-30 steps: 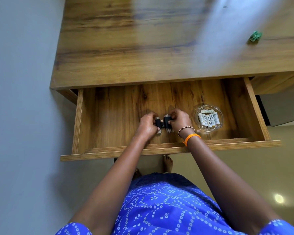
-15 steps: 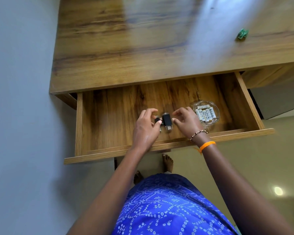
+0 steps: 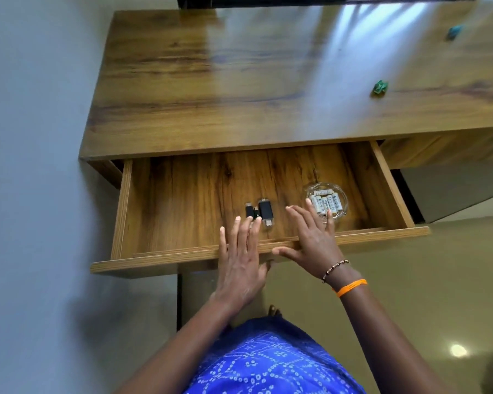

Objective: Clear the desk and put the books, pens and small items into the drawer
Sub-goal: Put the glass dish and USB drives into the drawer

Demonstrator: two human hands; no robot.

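The wooden drawer point(image 3: 182, 254) stands pulled out under the desk top point(image 3: 239, 89). On its floor lie small black adapters point(image 3: 260, 211) side by side, and to their right a clear glass dish point(image 3: 342, 206) holds several white batteries. My left hand point(image 3: 241, 260) hovers flat over the drawer's front edge, fingers spread, fingertips just short of the adapters. My right hand point(image 3: 315, 240) is also spread flat, between the adapters and the dish, holding nothing. A small green crumpled item point(image 3: 379, 88) lies on the desk at the right, and a teal one point(image 3: 454, 31) farther back.
A grey wall runs along the left of the desk. A second drawer front point(image 3: 444, 149) sits shut to the right. The floor is beige, and my blue patterned clothing point(image 3: 268, 362) fills the bottom of the view.
Both hands have let go of the black adapters and drawn back toward the drawer's front edge with fingers spread. The adapters now lie on the drawer floor.
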